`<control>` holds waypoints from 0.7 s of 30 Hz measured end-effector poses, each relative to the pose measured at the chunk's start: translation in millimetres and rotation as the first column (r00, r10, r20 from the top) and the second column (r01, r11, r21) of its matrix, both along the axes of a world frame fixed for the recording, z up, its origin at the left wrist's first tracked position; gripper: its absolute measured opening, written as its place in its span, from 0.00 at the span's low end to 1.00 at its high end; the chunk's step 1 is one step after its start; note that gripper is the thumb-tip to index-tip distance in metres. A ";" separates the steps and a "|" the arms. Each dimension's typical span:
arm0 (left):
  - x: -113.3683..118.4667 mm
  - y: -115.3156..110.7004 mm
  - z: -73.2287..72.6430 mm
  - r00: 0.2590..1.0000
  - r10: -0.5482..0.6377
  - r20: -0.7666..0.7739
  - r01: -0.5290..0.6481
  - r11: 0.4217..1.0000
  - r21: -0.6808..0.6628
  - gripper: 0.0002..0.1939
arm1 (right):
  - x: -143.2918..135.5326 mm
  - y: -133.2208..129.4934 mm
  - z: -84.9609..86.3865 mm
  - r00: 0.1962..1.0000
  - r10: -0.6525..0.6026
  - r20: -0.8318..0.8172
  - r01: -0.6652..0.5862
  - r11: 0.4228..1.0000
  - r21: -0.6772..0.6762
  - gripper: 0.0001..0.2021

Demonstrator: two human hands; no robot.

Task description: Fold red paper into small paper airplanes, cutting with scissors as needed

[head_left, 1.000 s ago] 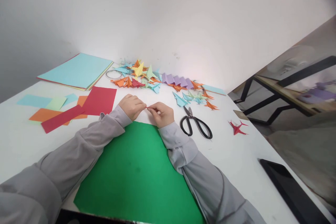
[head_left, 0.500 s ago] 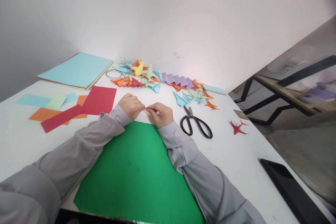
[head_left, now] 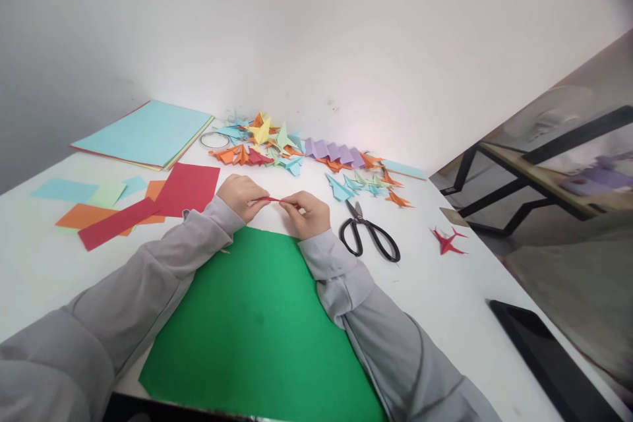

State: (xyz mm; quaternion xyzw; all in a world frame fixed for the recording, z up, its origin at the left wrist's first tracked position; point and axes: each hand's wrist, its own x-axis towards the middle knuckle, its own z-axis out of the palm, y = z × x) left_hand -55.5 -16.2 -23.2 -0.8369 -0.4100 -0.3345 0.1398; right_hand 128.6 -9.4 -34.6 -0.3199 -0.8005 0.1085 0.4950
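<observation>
White table (head_left: 430, 297), loads of folded figures (head_left: 262, 132) done far side; left hand (head_left: 240, 196) and right hand (head_left: 310, 214) pinch red paper (head_left: 270, 199), looks unfinished.

Your sleeves (head_left: 171, 277) were plain grey, the large sheet (head_left: 267, 330) solid green, the table (head_left: 440, 303) white. The folded paper (head_left: 271, 199) you held was red, the pleated paper (head_left: 337, 152) purple, the scissor handles (head_left: 396, 253) black.

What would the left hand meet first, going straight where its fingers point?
Probably the right hand, across the slim red paper pinched between it and the left hand; depth is unclear.
</observation>
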 end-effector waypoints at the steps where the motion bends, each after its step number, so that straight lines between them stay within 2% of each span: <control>1: -0.4 1.0 -0.7 1.000 -0.011 -0.014 0.011 1.000 0.016 0.12 | -0.2 0.0 -0.3 1.000 -0.008 -0.003 0.008 1.000 0.011 0.04; 6: 2.8 2.8 -3.5 0.994 -0.066 -0.088 0.078 0.989 0.129 0.15 | -1.7 -1.4 -0.6 0.994 -0.008 0.105 -0.002 0.995 0.099 0.05; 14: 6.7 0.0 -1.3 0.985 -0.108 -0.136 0.119 0.990 0.073 0.17 | 0.2 -1.8 3.5 0.980 0.032 0.197 -0.063 0.986 0.155 0.08; 17: 6.7 -0.2 -1.0 0.990 -0.102 -0.101 0.107 0.993 0.049 0.17 | 0.3 -2.5 4.7 0.981 0.015 0.194 -0.047 0.986 0.158 0.09; 21: 4.0 1.7 -3.3 0.993 -0.101 0.058 0.101 0.995 -0.007 0.14 | 0.6 -1.4 3.9 0.990 0.010 0.138 -0.032 0.988 0.154 0.08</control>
